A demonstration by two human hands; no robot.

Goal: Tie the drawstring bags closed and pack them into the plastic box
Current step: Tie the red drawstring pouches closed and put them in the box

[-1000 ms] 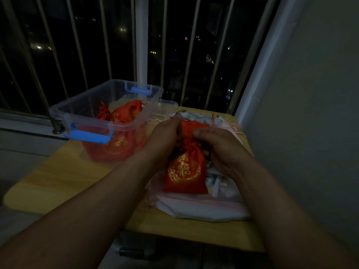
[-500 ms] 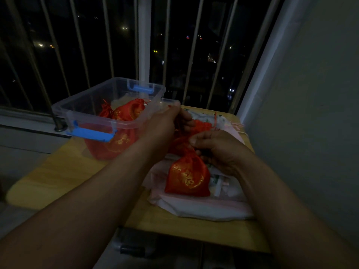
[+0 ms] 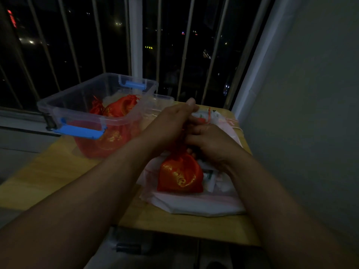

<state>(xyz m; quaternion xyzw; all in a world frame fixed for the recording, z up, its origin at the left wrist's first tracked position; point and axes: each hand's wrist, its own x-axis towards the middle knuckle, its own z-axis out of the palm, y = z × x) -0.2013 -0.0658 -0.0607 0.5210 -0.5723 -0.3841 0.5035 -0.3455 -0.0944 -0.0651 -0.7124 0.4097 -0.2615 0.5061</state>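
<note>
A red drawstring bag point(image 3: 179, 174) with gold embroidery stands on a white and pink plastic bag at the table's right half. Its neck is gathered and runs up between my hands. My left hand point(image 3: 169, 123) grips the top of the neck and the string, thumb up. My right hand point(image 3: 208, 142) pinches the neck just below and to the right. A thin red cord end point(image 3: 209, 116) sticks up behind my fingers. The clear plastic box point(image 3: 58, 111) with blue latches stands at the left, holding several red bags point(image 3: 120, 106).
The wooden table point(image 3: 58, 167) is small, its front edge close to me. A white and pink plastic bag point(image 3: 202, 204) lies under the bag. Window bars point(image 3: 136, 45) stand right behind the table, and a grey wall point(image 3: 310, 113) closes in on the right.
My left hand rose toward the box and back, pulling the string, and the bag's neck has drawn tight, leaving the body rounder. The bag sits lower on the plastic.
</note>
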